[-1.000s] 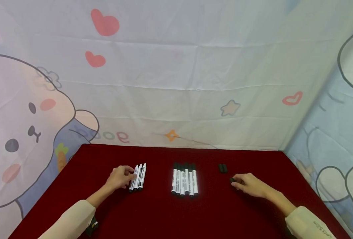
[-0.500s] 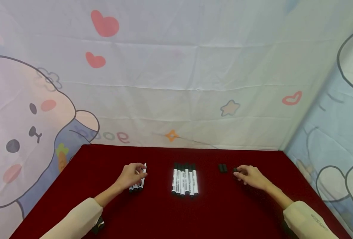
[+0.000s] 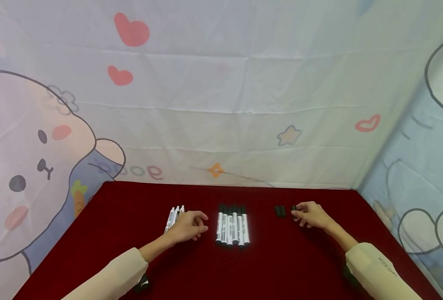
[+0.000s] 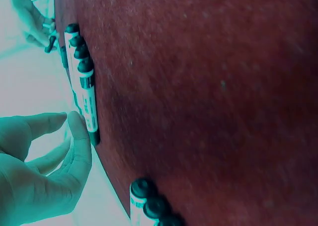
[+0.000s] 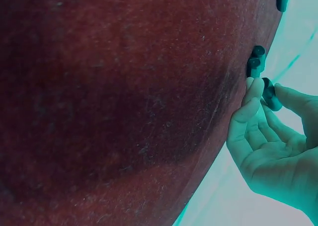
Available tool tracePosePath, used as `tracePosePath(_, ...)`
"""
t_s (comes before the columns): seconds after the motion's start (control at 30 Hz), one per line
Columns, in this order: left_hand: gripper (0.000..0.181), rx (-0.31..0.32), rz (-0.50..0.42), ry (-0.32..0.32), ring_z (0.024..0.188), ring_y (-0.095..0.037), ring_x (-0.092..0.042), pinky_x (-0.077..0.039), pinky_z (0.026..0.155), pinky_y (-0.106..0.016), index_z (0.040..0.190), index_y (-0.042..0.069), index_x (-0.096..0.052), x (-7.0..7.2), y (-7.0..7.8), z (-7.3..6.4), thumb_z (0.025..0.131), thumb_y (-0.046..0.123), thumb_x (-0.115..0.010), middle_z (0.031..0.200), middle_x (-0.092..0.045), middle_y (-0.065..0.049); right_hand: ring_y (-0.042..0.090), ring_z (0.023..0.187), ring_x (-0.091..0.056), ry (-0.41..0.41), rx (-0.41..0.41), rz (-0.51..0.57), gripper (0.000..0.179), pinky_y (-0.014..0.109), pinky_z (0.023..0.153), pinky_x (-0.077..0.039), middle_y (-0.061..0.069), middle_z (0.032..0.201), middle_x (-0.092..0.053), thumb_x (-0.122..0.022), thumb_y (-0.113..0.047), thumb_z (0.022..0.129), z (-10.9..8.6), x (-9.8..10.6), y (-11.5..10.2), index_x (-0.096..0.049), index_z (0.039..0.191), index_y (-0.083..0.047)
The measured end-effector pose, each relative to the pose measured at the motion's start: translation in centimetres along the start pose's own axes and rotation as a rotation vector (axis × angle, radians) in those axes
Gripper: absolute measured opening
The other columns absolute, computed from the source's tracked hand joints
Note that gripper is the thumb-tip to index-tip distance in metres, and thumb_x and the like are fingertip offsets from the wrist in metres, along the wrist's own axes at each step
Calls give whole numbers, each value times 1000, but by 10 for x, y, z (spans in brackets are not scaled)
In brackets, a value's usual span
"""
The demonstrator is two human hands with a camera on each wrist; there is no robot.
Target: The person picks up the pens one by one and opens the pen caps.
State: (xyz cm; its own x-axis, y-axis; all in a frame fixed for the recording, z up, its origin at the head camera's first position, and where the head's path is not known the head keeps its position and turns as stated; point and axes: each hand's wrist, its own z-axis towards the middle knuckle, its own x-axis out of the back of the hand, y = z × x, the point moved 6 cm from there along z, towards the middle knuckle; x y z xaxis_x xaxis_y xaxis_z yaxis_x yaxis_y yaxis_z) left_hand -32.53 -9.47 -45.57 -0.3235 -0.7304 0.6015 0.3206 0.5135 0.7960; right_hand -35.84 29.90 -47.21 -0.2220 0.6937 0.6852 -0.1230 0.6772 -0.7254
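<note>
My left hand (image 3: 187, 226) is over the table between two groups of markers, its fingers loosely bent and nothing between them. Just behind it lie three uncapped white markers (image 3: 171, 218) with white tips pointing away; the hand hides their lower ends. To its right a row of several white markers with black caps (image 3: 230, 230) lies side by side. Between thumb and fingers my right hand (image 3: 313, 214) pinches a small black marker cap (image 5: 271, 95). Close to that hand's left, two black caps (image 3: 280, 211) rest on the table side by side.
A dark red cloth (image 3: 266, 266) covers the table. A pale printed curtain (image 3: 244, 104) hangs behind it and along the sides. Beneath the left sleeve (image 3: 116, 271) a dark object (image 3: 143, 284) partly shows.
My left hand has moved right, off the uncapped markers, towards the capped row. My right hand has moved slightly farther from me with the black cap, beside the two lying caps.
</note>
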Motion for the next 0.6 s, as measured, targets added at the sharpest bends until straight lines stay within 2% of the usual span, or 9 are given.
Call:
tracePosePath(0.13, 28, -21, 4, -18, 64, -30, -70, -59, 53, -32, 117, -14, -63, -9, 4, 3, 92, -2, -69, 82, -70, -19, 18, 74, -70, -1, -11, 8, 49, 31, 61, -58, 22, 100, -76, -59, -18, 104, 4, 0, 0, -50, 133, 21)
tracePosePath(0.3, 31, -34, -8, -57, 65, -31, -71, -60, 54, -31, 118, -15, -61, -24, 2, 8, 93, 0, -69, 85, -71, -22, 15, 72, -68, -19, -20, 13, 50, 29, 58, -55, 21, 99, -75, -56, -21, 106, 9, -1, 4, -50, 133, 20)
tracePosePath(0.43, 32, -49, -27, -71, 63, -23, -71, -60, 55, -30, 119, -16, -60, -32, 2, 11, 93, 1, -69, 85, -71, -19, 13, 69, -65, -32, -33, 15, 48, 27, 55, -52, 20, 97, -75, -56, -21, 106, 13, -3, 7, -52, 133, 19)
tracePosePath(0.5, 32, -80, -24, -66, 61, -16, -69, -59, 54, -27, 118, -16, -60, -33, 5, 12, 93, 2, -68, 82, -70, -16, 13, 67, -65, -32, -38, 20, 47, 26, 54, -51, 19, 95, -75, -56, -20, 106, 16, -4, 8, -52, 132, 18)
tracePosePath(0.6, 32, -76, -40, -53, 60, -15, -69, -59, 54, -27, 117, -18, -59, -35, 7, 14, 93, 2, -68, 82, -71, -17, 12, 66, -66, -31, -51, 27, 47, 26, 54, -51, 18, 93, -75, -58, -20, 105, 21, -6, 10, -52, 132, 18)
